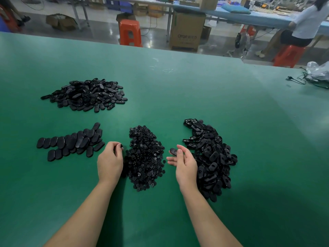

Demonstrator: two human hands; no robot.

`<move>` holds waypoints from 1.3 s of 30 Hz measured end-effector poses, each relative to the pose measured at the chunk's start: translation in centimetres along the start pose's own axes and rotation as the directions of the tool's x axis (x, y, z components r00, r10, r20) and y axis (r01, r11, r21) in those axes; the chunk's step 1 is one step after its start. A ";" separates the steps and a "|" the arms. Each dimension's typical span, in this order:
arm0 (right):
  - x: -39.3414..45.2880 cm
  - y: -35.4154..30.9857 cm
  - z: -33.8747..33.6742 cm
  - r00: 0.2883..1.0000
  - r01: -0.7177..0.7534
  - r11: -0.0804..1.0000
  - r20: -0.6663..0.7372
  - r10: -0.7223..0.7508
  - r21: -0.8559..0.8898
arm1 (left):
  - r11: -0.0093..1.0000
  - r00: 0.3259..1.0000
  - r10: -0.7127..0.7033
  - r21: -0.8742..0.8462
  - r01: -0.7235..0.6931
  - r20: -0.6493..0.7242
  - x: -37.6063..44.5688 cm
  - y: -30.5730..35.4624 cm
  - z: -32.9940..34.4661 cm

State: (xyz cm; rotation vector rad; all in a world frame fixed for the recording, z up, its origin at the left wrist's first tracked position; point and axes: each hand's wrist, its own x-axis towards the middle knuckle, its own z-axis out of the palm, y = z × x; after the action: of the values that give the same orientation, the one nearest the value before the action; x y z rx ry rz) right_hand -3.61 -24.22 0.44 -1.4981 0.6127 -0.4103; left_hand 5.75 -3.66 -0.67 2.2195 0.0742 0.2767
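Note:
On the green table lie several heaps of black plastic parts. A heap of small round pieces sits between my hands. My left hand pinches one small black piece at its fingertips, just left of that heap. My right hand holds a black oval shell between thumb and fingers, palm turned left. A large heap of oval shells lies right of my right hand. Oval pieces laid flat in rows lie to the left. Another heap of oval parts sits far left.
A clear plastic bag and black cables lie at the table's far right edge. Beyond the table stand orange stools, a cardboard box and a seated person at another bench.

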 end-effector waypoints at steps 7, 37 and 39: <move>-0.3 -0.2 0.0 1.000 -0.015 1.000 0.021 0.014 0.018 | 1.000 1.000 0.001 -0.020 -0.001 0.017 -0.1 0.1 0.0; -0.7 -0.3 0.1 1.000 0.028 0.999 0.006 -0.028 0.021 | 0.996 0.997 0.068 0.056 -0.070 0.031 0.0 0.2 -0.2; -0.7 -0.3 0.0 1.000 0.017 0.998 0.019 -0.018 0.058 | 0.996 0.998 0.064 0.053 -0.065 0.030 0.0 0.2 -0.2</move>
State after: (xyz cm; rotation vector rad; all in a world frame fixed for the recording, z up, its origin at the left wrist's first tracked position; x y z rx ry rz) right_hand -4.10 -23.84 0.85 -1.4518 0.5683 -0.4233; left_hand 5.75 -3.64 -0.42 2.2815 -0.0055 0.2816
